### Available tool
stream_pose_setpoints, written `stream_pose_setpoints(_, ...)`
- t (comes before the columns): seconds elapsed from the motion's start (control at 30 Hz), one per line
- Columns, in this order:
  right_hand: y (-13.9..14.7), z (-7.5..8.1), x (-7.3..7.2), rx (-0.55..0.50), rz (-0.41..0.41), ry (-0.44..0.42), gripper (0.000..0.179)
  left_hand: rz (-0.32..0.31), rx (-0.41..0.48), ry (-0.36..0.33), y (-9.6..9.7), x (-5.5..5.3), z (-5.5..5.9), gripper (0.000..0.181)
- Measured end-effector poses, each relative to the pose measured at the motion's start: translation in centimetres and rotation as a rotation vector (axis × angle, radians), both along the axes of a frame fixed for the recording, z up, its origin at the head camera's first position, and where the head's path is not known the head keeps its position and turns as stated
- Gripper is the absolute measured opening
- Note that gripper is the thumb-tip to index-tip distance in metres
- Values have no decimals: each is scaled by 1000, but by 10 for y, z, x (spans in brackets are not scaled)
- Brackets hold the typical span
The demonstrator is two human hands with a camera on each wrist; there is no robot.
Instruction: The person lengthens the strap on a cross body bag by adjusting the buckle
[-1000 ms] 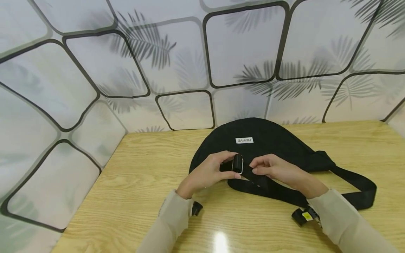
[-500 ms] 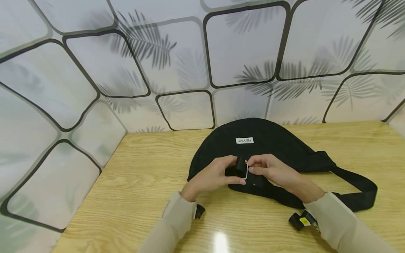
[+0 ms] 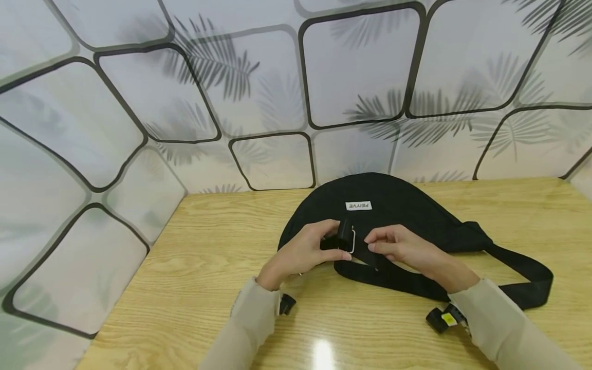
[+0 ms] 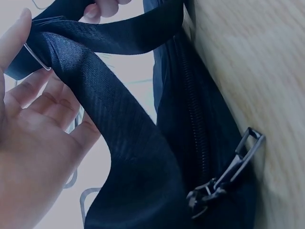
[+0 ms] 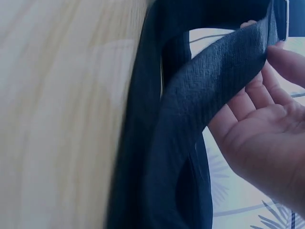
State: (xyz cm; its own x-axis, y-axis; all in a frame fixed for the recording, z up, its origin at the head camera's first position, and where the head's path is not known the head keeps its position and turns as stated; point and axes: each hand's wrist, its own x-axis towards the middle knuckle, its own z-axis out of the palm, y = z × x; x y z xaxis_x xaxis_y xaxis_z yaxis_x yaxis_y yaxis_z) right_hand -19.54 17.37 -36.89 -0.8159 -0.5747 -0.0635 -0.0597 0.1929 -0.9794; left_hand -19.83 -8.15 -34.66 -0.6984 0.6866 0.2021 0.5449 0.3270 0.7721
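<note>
A black sling bag (image 3: 393, 192) with a white label lies on the table, its long webbing strap (image 3: 416, 285) looping in front and to the right. My left hand (image 3: 300, 252) holds a thin metal strap buckle (image 3: 353, 241) between thumb and fingers, black webbing folded through it. Just to the right, my right hand (image 3: 407, 249) pinches the strap between thumb and fingers, a short gap from the buckle. In the right wrist view the pinched webbing (image 5: 209, 71) runs up toward the buckle. The left wrist view shows webbing (image 4: 114, 105) hanging below the buckle.
A wooden table (image 3: 208, 257) bears the bag. Patterned fabric walls (image 3: 259, 82) stand behind and at the left. The bag's zipper pull (image 4: 238, 160) hangs at its zip in the left wrist view. Small black wrist cameras (image 3: 437, 319) sit below the cuffs.
Half a second ago my hands had come together, right fingertips at the buckle. Now they are apart again, the left hand shifted left with the buckle and the strap stretched between them.
</note>
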Motion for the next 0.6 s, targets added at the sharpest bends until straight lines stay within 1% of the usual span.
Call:
stream_pose_setpoints(0.1,-1,0,1,-16,-15,3,13,-10,-1,-13,2,0,-1,36)
stream_pose_setpoints(0.2,-3,0,3,-30,-26,10,13,-10,-8,-52,5,1,-4,33)
stream_pose_setpoints(0.37,-6,3,6,-52,-25,28,12,-19,-17,-81,11,2,-8,30)
stream_pose_setpoints(0.5,-7,4,6,-54,-19,16,12,-19,-18,-74,11,3,-7,31)
stream_pose_setpoints(0.6,-5,4,5,-51,-2,11,16,-12,-11,-62,8,2,-4,31)
